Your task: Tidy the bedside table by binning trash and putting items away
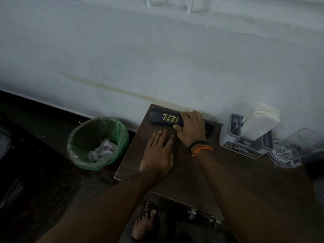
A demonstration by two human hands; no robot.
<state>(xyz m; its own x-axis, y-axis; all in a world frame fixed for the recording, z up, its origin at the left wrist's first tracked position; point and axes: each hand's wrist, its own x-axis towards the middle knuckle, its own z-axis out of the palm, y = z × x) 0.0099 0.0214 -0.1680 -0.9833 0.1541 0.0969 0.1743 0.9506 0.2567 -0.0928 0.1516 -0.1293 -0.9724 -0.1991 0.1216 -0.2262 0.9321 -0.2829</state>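
Hands meet near the black spectacle case [165, 118]: right hand [191, 128] grips its right end, left hand [158, 151] lies flat on the table [175, 181] just before it. Case's long axis runs along the wall.

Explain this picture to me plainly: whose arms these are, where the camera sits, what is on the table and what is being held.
There is no machine here: a person wears a camera on the head, so you look down along their own arms. The right hand grips one end of a black glasses case lying on the table near the wall. The left hand rests flat on the table, holding nothing. Further right stand a holder with white tissues and a clear glass. On the floor to the left is a bin with a green liner and crumpled paper inside.
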